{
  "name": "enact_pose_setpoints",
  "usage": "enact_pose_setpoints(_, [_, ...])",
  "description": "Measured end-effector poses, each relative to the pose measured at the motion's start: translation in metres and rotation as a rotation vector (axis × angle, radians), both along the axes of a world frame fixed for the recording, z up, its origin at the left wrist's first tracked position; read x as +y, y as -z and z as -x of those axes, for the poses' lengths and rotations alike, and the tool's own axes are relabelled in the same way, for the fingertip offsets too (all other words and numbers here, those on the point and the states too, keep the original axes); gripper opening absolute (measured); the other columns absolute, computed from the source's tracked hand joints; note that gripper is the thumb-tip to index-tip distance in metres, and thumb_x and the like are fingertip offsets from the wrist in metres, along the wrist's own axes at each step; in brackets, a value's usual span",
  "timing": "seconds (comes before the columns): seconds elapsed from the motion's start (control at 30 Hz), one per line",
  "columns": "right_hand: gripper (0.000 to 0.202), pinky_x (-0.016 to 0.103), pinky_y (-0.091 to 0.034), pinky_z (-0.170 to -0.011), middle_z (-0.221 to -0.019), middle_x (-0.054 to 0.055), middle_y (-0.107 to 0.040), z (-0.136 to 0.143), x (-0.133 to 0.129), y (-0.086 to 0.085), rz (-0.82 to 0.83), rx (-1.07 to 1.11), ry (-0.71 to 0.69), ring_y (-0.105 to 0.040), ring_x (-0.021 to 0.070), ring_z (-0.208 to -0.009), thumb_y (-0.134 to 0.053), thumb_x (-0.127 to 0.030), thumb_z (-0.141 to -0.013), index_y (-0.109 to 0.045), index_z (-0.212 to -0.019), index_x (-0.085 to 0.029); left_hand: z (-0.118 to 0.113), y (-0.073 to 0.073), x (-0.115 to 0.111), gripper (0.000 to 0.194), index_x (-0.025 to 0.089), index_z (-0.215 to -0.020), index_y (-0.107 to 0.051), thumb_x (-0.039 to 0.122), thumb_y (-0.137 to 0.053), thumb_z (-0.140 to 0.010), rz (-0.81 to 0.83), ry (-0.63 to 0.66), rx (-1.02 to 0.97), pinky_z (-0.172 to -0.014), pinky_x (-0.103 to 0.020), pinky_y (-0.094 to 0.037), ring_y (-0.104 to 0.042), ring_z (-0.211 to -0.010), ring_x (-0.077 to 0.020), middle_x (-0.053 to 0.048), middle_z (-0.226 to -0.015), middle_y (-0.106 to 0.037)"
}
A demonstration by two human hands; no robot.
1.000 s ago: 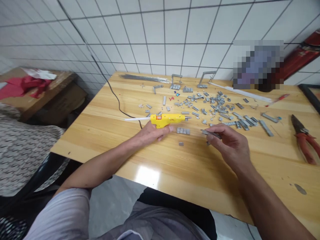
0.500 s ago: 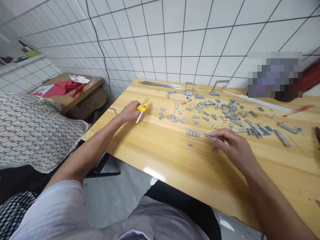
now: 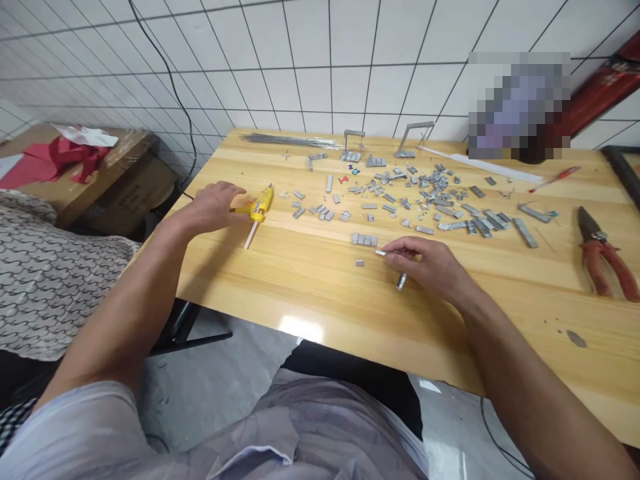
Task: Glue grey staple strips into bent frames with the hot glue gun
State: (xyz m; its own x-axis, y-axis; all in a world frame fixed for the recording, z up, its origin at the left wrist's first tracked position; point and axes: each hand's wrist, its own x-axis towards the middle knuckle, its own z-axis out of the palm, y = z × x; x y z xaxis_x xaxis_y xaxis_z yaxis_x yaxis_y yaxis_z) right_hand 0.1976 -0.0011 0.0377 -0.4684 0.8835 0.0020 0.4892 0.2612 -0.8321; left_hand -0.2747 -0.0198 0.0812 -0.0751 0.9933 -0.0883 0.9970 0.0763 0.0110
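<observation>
A yellow hot glue gun [image 3: 261,205] lies on the wooden table [image 3: 280,280], with a white glue stick [image 3: 251,235] poking out of its rear. Just left of its handle is my left hand [image 3: 216,201], open, fingers apart. My right hand [image 3: 423,261] pinches a small flat grey metal strip [image 3: 381,253] between thumb and fingertips, low over the table. Beneath that hand another shiny grey piece [image 3: 401,281] shows, partly covered. Close to the pinched strip are a row of several grey pieces [image 3: 365,239] and one single small grey piece [image 3: 360,263].
Many loose grey pieces [image 3: 440,187] are scattered across the table's middle and right. Two upright grey frames [image 3: 354,137] stand near the tiled wall, beside thin metal rods [image 3: 290,141]. Red-handled pliers [image 3: 600,257] lie at the right. A pen [image 3: 555,179] lies behind.
My left hand has let go of the glue gun and drawn slightly left, its fingers spreading. My right hand still pinches the strip near the row. The view has shifted toward the right.
</observation>
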Motion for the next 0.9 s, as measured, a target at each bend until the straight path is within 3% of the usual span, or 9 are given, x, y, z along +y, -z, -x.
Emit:
enact_pose_setpoints(0.07, [0.027,0.030,-0.048,-0.064,-0.082,0.004,-0.076,0.000,0.000,-0.001,-0.005,-0.006,0.011,-0.061,0.0171,-0.069,-0.072,-0.046,-0.081,-0.081,-0.090,-0.023,-0.035,-0.007,-0.013,0.051,0.019,-0.130,-0.065,0.050,-0.058,-0.090,-0.132,0.048,-0.065,-0.113,-0.050,-0.042,-0.057,-0.127,-0.0354,-0.015,-0.131,-0.064])
enact_pose_setpoints(0.13, [0.025,0.029,-0.046,-0.062,-0.079,0.003,-0.075,0.001,0.000,-0.002,0.005,-0.023,0.020,-0.059,0.0159,-0.065,-0.073,-0.045,-0.081,-0.080,-0.087,-0.022,-0.084,-0.007,-0.026,0.039,0.021,-0.121,-0.067,0.049,-0.059,-0.095,-0.194,0.176,-0.246,-0.103,-0.043,-0.050,-0.065,-0.110,-0.0280,-0.011,-0.118,-0.068])
enact_pose_setpoints(0.2, [0.024,0.029,-0.044,-0.059,-0.075,0.003,-0.074,0.001,-0.001,-0.004,0.027,-0.046,0.017,-0.057,0.0153,-0.061,-0.072,-0.044,-0.082,-0.080,-0.085,-0.022,-0.134,0.001,-0.037,0.033,0.020,-0.116,-0.068,0.047,-0.057,-0.099,-0.183,0.324,-0.400,-0.098,-0.040,-0.053,-0.067,-0.104,-0.0242,-0.009,-0.115,-0.069])
enact_pose_setpoints(0.27, [0.021,0.029,-0.044,-0.059,-0.074,0.002,-0.073,0.001,-0.001,-0.006,0.013,-0.081,0.007,-0.058,0.0153,-0.061,-0.070,-0.041,-0.082,-0.079,-0.083,-0.022,-0.177,0.014,-0.043,0.032,0.018,-0.117,-0.068,0.043,-0.057,-0.101,-0.146,0.465,-0.451,-0.102,-0.041,-0.052,-0.065,-0.111,-0.0254,-0.011,-0.115,-0.069])
enact_pose_setpoints(0.37, [0.015,0.030,-0.045,-0.064,-0.081,0.003,-0.074,0.002,-0.002,-0.007,-0.065,-0.158,-0.018,-0.060,0.0157,-0.065,-0.069,-0.033,-0.082,-0.079,-0.080,-0.023,-0.214,0.034,-0.045,0.036,0.016,-0.123,-0.067,0.043,-0.059,-0.100,-0.100,0.511,-0.462,-0.101,-0.043,-0.054,-0.066,-0.110,-0.0269,-0.013,-0.116,-0.068])
enact_pose_setpoints(0.47, [0.013,0.031,-0.046,-0.068,-0.083,0.002,-0.075,0.004,-0.003,-0.007,-0.095,-0.224,-0.042,-0.062,0.0159,-0.068,-0.067,-0.027,-0.082,-0.080,-0.081,-0.024,-0.226,0.048,-0.041,0.036,0.015,-0.123,-0.068,0.040,-0.062,-0.098,-0.127,0.472,-0.442,-0.098,-0.044,-0.055,-0.066,-0.106,-0.0272,-0.014,-0.116,-0.066])
enact_pose_setpoints(0.6, [0.014,0.030,-0.045,-0.068,-0.082,0.002,-0.073,0.007,-0.004,-0.006,-0.090,-0.294,-0.068,-0.062,0.0154,-0.069,-0.065,-0.024,-0.082,-0.079,-0.081,-0.023,-0.230,0.058,-0.038,0.020,0.016,-0.109,-0.069,0.030,-0.060,-0.097,-0.158,0.477,-0.439,-0.093,-0.041,-0.054,-0.066,-0.101,-0.0256,-0.011,-0.106,-0.067])
enact_pose_setpoints(0.9, [0.012,0.030,-0.042,-0.066,-0.078,0.002,-0.070,0.008,-0.007,0.004,-0.146,-0.304,-0.138,-0.061,0.0160,-0.068,-0.064,-0.024,-0.085,-0.076,-0.084,-0.022,-0.229,0.061,-0.038,0.008,0.020,-0.094,-0.062,0.013,-0.061,-0.089,-0.166,0.483,-0.636,-0.080,-0.034,-0.051,-0.063,-0.087,-0.0196,-0.005,-0.092,-0.067])
